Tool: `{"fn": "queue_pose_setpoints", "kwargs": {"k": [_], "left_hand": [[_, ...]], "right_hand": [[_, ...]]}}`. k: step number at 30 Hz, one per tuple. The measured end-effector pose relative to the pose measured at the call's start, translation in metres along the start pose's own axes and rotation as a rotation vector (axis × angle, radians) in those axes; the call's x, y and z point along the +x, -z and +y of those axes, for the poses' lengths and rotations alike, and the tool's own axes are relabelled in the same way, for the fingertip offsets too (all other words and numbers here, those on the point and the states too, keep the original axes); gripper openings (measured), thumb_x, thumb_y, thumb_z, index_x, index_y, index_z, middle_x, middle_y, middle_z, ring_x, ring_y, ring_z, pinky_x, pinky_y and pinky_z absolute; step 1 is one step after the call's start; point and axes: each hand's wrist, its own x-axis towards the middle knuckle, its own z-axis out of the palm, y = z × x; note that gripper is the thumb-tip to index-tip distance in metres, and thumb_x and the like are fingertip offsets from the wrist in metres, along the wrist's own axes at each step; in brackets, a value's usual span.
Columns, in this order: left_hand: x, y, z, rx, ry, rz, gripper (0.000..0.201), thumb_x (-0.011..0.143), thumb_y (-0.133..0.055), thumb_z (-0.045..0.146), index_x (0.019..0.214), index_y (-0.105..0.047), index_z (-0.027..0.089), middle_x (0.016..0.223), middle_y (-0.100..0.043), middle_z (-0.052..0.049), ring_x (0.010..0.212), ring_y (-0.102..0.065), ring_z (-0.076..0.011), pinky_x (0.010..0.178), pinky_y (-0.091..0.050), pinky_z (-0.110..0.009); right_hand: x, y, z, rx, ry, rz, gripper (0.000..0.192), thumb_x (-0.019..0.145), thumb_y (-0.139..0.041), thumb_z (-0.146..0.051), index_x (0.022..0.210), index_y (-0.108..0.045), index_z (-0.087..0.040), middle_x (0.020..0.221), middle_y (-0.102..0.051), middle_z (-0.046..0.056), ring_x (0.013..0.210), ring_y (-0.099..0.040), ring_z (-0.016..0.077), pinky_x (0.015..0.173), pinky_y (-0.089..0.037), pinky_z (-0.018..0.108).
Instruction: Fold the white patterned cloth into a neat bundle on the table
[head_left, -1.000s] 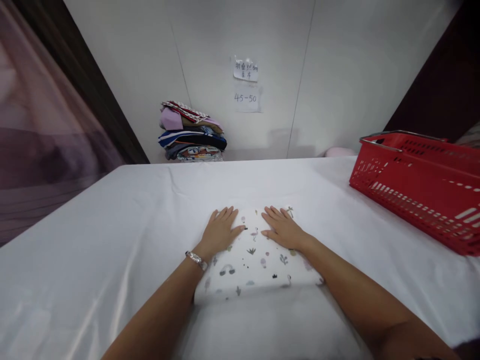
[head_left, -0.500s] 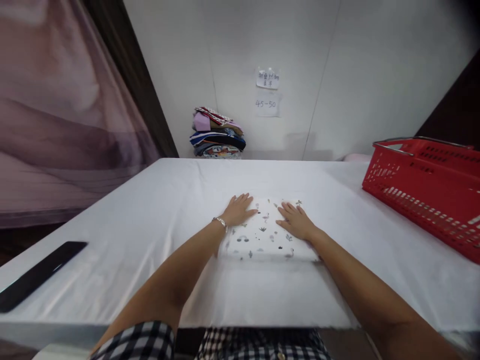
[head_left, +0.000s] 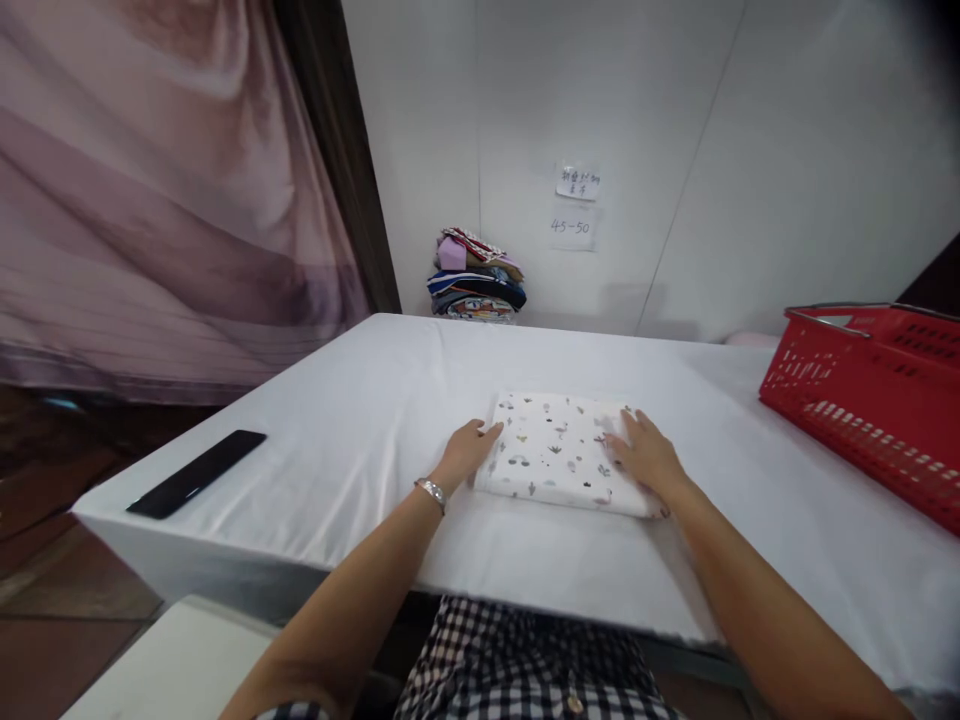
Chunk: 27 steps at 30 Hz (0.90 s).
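Note:
A folded white cloth (head_left: 555, 465) printed with small flamingos, cacti and rainbows lies flat on the white-covered table in front of me. My left hand (head_left: 463, 452), with a silver bracelet at the wrist, rests at the cloth's left edge. Its thumb reaches the cloth's edge and the fingers are loosely bent, partly hidden from view. Over the right side of the cloth lies my right hand (head_left: 646, 455), open, with its fingers apart on the top layer and along the right edge.
A red plastic basket (head_left: 870, 400) with metal handles stands at the right. Toward the back wall is a stack of folded fabrics (head_left: 478, 280). A flat black object (head_left: 199, 473) lies near the left edge of the white tablecloth (head_left: 360, 440). A pink curtain (head_left: 187, 200) hangs at the left.
My hands have moved apart from the top of the cloth to its left and right edges. The view has turned left, so things appear further right.

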Motion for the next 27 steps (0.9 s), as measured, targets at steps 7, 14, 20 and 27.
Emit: {"fn": "queue_pose_setpoints", "kwargs": {"k": [7, 14, 20, 27], "left_hand": [[0.013, 0.002, 0.012, -0.023, 0.084, -0.108, 0.062, 0.075, -0.049, 0.061, 0.114, -0.054, 0.014, 0.120, -0.061, -0.016, 0.104, -0.060, -0.0286, 0.078, -0.045, -0.032], [0.013, -0.003, 0.014, 0.035, 0.065, -0.064, 0.051, 0.075, -0.053, 0.056, 0.106, -0.057, 0.017, 0.116, -0.063, -0.014, 0.103, -0.060, -0.0284, 0.078, -0.045, -0.032], [0.004, -0.042, 0.040, -0.268, 0.065, -0.307, 0.056, 0.078, -0.055, 0.051, 0.119, -0.048, 0.014, 0.092, -0.070, -0.013, 0.064, -0.066, -0.0186, 0.055, -0.048, -0.026], [0.025, -0.039, 0.034, -0.112, -0.071, -0.101, 0.043, 0.081, -0.054, 0.048, 0.111, -0.059, 0.018, 0.099, -0.068, -0.009, 0.076, -0.064, -0.0177, 0.066, -0.049, -0.027]], "right_hand": [[0.002, -0.002, 0.025, 0.421, -0.271, -0.022, 0.083, 0.071, -0.062, -0.052, 0.142, -0.032, -0.021, 0.127, -0.056, 0.013, 0.113, -0.055, 0.0312, 0.092, -0.045, 0.043], [0.012, -0.002, 0.036, 0.680, -0.219, -0.113, 0.083, 0.064, -0.070, -0.038, 0.139, -0.037, -0.024, 0.124, -0.059, 0.011, 0.094, -0.065, 0.0260, 0.076, -0.054, 0.036], [0.133, 0.053, 0.044, 0.253, 0.153, 0.063, 0.081, 0.065, -0.069, -0.024, 0.139, -0.037, -0.024, 0.123, -0.059, 0.009, 0.100, -0.061, 0.0273, 0.089, -0.048, 0.042], [0.160, 0.052, 0.054, 0.081, 0.040, 0.181, 0.062, 0.078, -0.059, -0.030, 0.136, -0.042, -0.013, 0.137, -0.046, 0.015, 0.126, -0.043, 0.0299, 0.106, -0.033, 0.042]]}}
